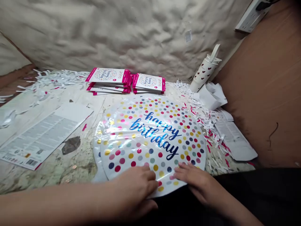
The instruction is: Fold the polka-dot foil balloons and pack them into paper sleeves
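A round, flat foil balloon lies in front of me, printed with coloured dots and "happy birthday" in shiny blue letters. At least one more sheet or balloon shows under its left edge. My left hand is closed at the near edge, its fingers bent over the top and the thumb below. My right hand rests on the near right part, with its fingers stretched out flat on the foil. Part of its thumb side hangs past the edge.
Two stacks of pink-edged packets, a left stack and a right stack, stand behind the balloon. Printed cards lie left and right. A heart-patterned bottle leans beside crumpled paper. Paper shreds litter the table.
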The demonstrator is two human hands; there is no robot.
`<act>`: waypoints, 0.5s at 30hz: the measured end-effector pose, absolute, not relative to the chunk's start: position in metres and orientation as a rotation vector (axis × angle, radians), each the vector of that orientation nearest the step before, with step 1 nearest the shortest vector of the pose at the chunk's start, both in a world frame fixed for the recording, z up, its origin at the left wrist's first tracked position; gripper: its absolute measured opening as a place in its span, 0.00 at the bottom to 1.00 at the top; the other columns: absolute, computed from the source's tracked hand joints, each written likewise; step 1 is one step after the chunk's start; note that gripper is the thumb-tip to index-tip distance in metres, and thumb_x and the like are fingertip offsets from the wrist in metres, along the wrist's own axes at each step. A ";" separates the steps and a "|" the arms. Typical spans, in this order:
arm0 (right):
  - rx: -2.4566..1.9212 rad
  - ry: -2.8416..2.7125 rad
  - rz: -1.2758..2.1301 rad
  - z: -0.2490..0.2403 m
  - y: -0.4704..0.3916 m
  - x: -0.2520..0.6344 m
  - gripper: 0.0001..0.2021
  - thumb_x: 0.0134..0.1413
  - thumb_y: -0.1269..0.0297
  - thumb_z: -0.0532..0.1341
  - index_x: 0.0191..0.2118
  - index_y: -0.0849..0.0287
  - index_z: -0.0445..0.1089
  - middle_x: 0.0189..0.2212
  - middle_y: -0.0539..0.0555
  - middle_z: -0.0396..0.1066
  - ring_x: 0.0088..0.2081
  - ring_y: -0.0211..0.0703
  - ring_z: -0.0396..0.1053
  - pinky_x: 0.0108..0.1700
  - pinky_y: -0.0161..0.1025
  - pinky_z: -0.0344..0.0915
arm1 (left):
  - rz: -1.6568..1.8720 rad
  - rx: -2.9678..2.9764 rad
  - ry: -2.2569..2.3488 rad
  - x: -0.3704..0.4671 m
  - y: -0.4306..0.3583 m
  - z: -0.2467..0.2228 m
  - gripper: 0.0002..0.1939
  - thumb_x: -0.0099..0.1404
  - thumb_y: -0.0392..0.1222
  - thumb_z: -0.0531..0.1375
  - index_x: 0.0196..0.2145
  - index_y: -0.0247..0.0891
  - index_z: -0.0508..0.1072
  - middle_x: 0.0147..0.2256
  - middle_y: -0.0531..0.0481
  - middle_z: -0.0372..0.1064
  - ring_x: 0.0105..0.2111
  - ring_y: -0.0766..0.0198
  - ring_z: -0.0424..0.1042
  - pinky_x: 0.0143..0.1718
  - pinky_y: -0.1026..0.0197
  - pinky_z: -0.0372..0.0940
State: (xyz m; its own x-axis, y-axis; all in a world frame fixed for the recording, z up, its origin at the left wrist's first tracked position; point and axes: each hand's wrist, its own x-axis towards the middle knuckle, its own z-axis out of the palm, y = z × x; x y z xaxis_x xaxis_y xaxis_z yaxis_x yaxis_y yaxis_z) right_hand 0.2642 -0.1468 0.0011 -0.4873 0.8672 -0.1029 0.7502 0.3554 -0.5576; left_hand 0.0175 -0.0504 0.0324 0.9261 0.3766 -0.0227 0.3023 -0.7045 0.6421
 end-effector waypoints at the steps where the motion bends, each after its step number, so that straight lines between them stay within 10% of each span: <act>1: -1.465 -2.368 0.823 0.001 -0.146 0.264 0.25 0.53 0.77 0.52 0.55 0.49 0.63 0.52 0.52 0.66 0.57 0.47 0.59 0.58 0.51 0.56 | 0.058 2.493 0.427 0.015 -0.067 0.026 0.05 0.55 0.37 0.58 0.29 0.38 0.74 0.28 0.47 0.72 0.28 0.61 0.69 0.30 0.63 0.64; 6: -1.486 -2.297 0.927 0.007 -0.144 0.271 0.22 0.52 0.75 0.55 0.52 0.48 0.66 0.52 0.52 0.67 0.57 0.48 0.59 0.57 0.52 0.57 | -0.040 2.089 0.700 0.009 -0.061 0.009 0.05 0.54 0.36 0.57 0.23 0.38 0.73 0.25 0.51 0.70 0.26 0.65 0.67 0.26 0.67 0.59; 11: -1.521 -2.256 1.186 0.033 -0.129 0.262 0.31 0.37 0.53 0.68 0.52 0.51 0.66 0.49 0.54 0.70 0.50 0.52 0.67 0.50 0.46 0.65 | -0.178 1.540 0.805 0.024 -0.025 0.013 0.12 0.54 0.50 0.59 0.24 0.38 0.71 0.18 0.55 0.63 0.17 0.68 0.59 0.19 0.68 0.52; 15: -1.685 -2.288 0.903 0.035 -0.114 0.228 0.14 0.47 0.63 0.62 0.42 0.54 0.71 0.36 0.52 0.75 0.37 0.47 0.72 0.38 0.40 0.67 | 0.035 1.959 0.826 0.027 -0.031 0.033 0.07 0.54 0.45 0.56 0.28 0.40 0.71 0.21 0.53 0.66 0.21 0.65 0.62 0.20 0.67 0.53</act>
State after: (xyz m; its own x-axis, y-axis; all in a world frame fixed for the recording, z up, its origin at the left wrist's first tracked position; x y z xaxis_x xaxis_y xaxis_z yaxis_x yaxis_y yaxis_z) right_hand 0.2284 -0.1139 0.0352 -0.3522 0.9103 -0.2177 0.8137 0.1828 -0.5518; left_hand 0.0272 -0.0315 0.0332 0.7689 0.5607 -0.3072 0.5331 -0.2969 0.7922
